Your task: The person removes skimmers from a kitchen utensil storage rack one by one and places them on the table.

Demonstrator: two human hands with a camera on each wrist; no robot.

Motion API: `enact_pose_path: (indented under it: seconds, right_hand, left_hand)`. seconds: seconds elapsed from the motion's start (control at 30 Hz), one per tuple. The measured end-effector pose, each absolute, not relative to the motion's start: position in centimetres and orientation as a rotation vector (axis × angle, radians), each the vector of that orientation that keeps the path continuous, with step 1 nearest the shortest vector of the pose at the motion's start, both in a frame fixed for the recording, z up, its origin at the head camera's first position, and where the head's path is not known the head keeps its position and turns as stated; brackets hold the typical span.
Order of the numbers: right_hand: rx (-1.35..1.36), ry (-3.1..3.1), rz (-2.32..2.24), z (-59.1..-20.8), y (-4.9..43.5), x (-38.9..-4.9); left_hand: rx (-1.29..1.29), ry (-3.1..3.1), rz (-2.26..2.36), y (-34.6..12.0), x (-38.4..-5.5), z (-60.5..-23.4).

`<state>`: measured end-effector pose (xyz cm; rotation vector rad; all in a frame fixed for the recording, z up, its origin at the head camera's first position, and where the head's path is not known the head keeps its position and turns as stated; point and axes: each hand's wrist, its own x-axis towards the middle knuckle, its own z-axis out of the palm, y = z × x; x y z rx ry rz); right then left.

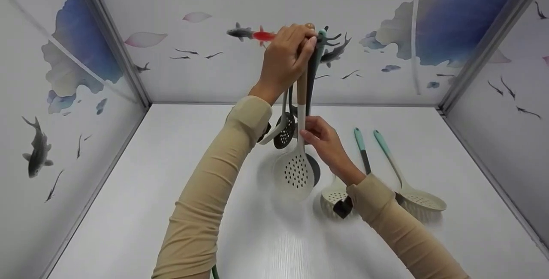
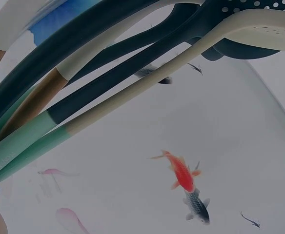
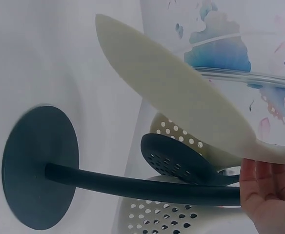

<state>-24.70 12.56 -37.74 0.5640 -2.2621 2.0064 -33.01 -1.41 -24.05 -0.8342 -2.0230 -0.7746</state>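
My left hand (image 1: pixel 289 52) grips the top of the wooden handle of a white spoon (image 1: pixel 301 120) beside the head of a dark utensil stand (image 1: pixel 313 73). Lower down, my right hand (image 1: pixel 327 144) pinches that spoon's white neck. The head view shows drainage holes in a white bowl (image 1: pixel 296 174) below. In the right wrist view, my right fingers (image 3: pixel 267 180) are at the neck of a plain cream blade (image 3: pixel 176 92); whether this is the same utensil, I cannot tell. A dark slotted ladle (image 1: pixel 284 131) and a cream slotted utensil (image 2: pixel 269 34) hang from the stand.
The stand's round dark base (image 3: pixel 40 165) rests on the white table (image 1: pixel 180 210). To the right lie a cream skimmer (image 1: pixel 422 199) with a mint-tipped handle, another slotted cream utensil (image 1: pixel 332 195), and a mint-and-dark handle (image 1: pixel 362 146). Fish-printed walls (image 1: pixel 180 77) enclose the table.
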Motion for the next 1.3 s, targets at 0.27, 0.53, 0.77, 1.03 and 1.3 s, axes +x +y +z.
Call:
enact_pose_path:
  seconds: [0.27, 0.53, 0.77, 1.03, 1.3]
  right_hand:
    - [0.526, -2.258, 2.014, -37.7, 12.5, -24.5]
    - [0.507, -2.275, 2.002, -37.5, 12.5, -24.4]
    - [0.522, -2.278, 1.979, -37.0, 12.6, -24.2]
    - [0.548, -2.296, 1.926, -36.6, 12.8, -24.0]
    - [0.582, -2.3, 1.896, -36.3, 13.0, -23.6]
  left_hand:
    - [-0.839, -2.031, -0.768, -1.5, -33.1, -24.0]
    - [-0.895, -2.012, -0.855, -1.8, -32.9, -23.8]
    - [-0.89, -2.061, -0.908, -2.0, -32.9, -23.7]
    - [-0.882, -2.071, -0.95, -2.1, -32.9, -23.8]
    - [-0.864, -2.068, -1.011, -2.1, -32.8, -23.8]
